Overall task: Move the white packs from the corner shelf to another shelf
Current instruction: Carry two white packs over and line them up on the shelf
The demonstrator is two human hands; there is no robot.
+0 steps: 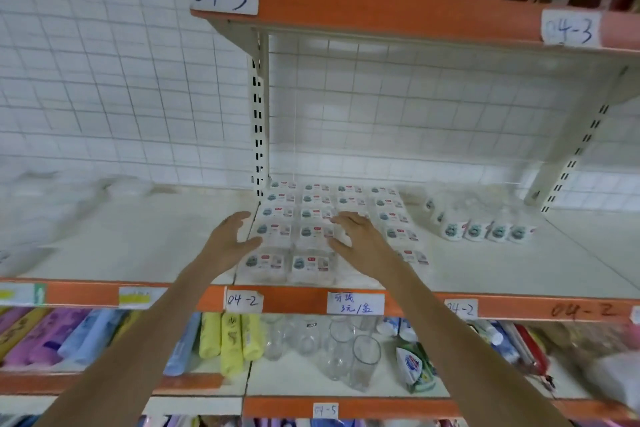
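My hands reach out over the shelf (pixel 145 246) labelled 04-2, a flat cream board with an orange front strip. My left hand (pixel 230 243) hangs at about 9 o'clock of the white packs (pixel 313 218), fingers spread and straight, holding nothing. My right hand (pixel 356 236) lies over the middle of the packs with its fingers splayed and loosely bent; I cannot tell whether the fingertips touch the wrapping. The two hands are apart, with two columns of packs between them.

The packs are small, flat rectangles in glossy clear film, each with a white label bearing a grey-blue round mark and a small red tag. They lie in neat rows and columns, edge to edge, from the shelf's front lip back to the white tiled wall (pixel 104 80). At 3 o'clock of them stands a row of small white tubs (pixel 485 230) with similar labels. On the shelf below stand clear drinking glasses (pixel 346 354) and soft yellow wrapped rolls (pixel 230 340).
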